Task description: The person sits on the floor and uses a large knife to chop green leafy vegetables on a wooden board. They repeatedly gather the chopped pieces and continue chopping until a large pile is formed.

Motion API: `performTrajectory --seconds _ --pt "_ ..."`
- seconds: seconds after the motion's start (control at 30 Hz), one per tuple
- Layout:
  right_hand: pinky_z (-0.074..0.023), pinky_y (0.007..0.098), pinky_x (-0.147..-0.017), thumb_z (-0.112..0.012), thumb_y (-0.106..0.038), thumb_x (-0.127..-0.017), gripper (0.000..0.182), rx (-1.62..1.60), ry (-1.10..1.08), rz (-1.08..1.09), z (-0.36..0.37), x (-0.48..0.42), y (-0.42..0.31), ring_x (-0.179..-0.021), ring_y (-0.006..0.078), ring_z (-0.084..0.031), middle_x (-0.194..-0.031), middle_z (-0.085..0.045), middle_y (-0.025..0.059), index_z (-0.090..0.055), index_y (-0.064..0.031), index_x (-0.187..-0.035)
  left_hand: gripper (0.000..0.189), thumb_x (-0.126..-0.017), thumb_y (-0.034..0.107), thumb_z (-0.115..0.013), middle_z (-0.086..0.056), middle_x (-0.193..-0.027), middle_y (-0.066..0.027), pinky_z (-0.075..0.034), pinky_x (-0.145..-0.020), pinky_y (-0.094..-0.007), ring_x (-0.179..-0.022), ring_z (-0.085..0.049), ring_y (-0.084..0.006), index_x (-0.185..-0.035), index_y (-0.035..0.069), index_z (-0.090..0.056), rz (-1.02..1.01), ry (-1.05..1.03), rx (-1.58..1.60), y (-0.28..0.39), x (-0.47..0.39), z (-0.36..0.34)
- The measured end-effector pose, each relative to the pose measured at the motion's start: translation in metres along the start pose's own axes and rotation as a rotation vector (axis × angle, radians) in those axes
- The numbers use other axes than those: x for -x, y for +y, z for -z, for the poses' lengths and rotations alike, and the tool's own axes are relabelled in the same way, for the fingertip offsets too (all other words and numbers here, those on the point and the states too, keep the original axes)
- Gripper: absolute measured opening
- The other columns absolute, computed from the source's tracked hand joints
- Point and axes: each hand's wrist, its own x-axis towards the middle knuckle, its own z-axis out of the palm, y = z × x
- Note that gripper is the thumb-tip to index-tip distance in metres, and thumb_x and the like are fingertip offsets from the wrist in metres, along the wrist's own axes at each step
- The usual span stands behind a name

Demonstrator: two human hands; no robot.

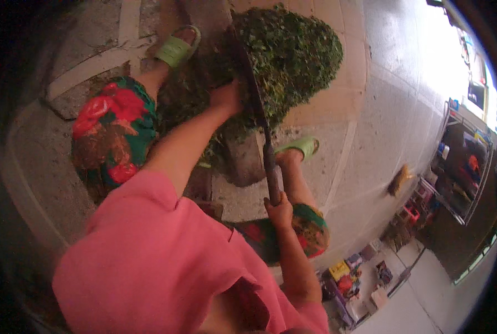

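Observation:
My right hand [281,208] grips the handle [271,175] of a long, dark chopping blade [254,89]. The blade runs away from me over a wooden block [244,160]. My left hand [227,98] is reached out to the left side of the blade, among leafy green stalks [186,98]. Blur and the blade hide its fingers, so whether they hold the stalks is unclear. Right of the blade, a heap of chopped greens [294,58] spreads over a brown cardboard sheet [353,83].
My feet, in green slippers [173,50], rest on either side of the block on a concrete floor [382,121]. A brownish object [399,179] lies on the floor to the right. Farther right stand a metal-framed rack [466,167] and a purple crate [340,300] with mixed items.

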Motion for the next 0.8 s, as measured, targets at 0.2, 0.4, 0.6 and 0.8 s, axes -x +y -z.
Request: performTrajectory --seconds 0.2,0.4,0.6,0.8 --pt "-0.0462 0.0377 -0.075 -0.069 -0.028 -0.072 0.054 -0.125 -0.025 0.077 0.037 0.018 -0.019 -0.089 0.0318 -0.060 -0.097 -0.060 0.0205 -0.047 -0.0031 -0.114 0.078 -0.065 0.033 -0.070 -0.060 -0.104 -0.0123 -0.048 -0.075 -0.0446 -0.093 -0.058 -0.0341 -0.131 0.012 -0.033 -0.030 -0.165 -0.174 0.052 0.037 0.053" --pt "-0.0456 0.0353 -0.080 -0.069 -0.011 -0.072 0.051 -0.277 0.133 0.185 0.152 0.084 -0.116 -0.094 0.0234 -0.058 -0.105 -0.058 0.0136 -0.048 -0.0050 -0.118 0.082 -0.062 0.028 -0.068 -0.061 -0.101 -0.0150 -0.050 -0.072 -0.0443 -0.087 -0.061 -0.0333 -0.132 0.010 -0.030 -0.132 -0.070 -0.108 0.023 0.029 0.022" --pt "-0.0469 0.0342 -0.078 -0.069 -0.010 -0.072 0.049 -0.112 0.195 0.308 0.156 0.093 -0.146 -0.096 0.0271 -0.059 -0.106 -0.058 0.0148 -0.050 -0.0063 -0.117 0.082 -0.064 0.031 -0.067 -0.060 -0.104 -0.0151 -0.049 -0.074 -0.0439 -0.089 -0.061 -0.0322 -0.133 0.011 -0.030 -0.084 -0.203 -0.217 0.051 0.027 0.051" --pt "-0.0478 0.0385 -0.075 -0.070 -0.022 -0.072 0.047 -0.122 0.115 0.171 0.077 0.056 -0.060 -0.088 0.0334 -0.061 -0.093 -0.062 0.0181 -0.052 -0.0039 -0.111 0.070 -0.066 0.032 -0.067 -0.061 -0.102 -0.0128 -0.048 -0.073 -0.0473 -0.090 -0.061 -0.0324 -0.126 0.012 -0.037 -0.024 -0.088 -0.249 0.021 0.013 0.014"
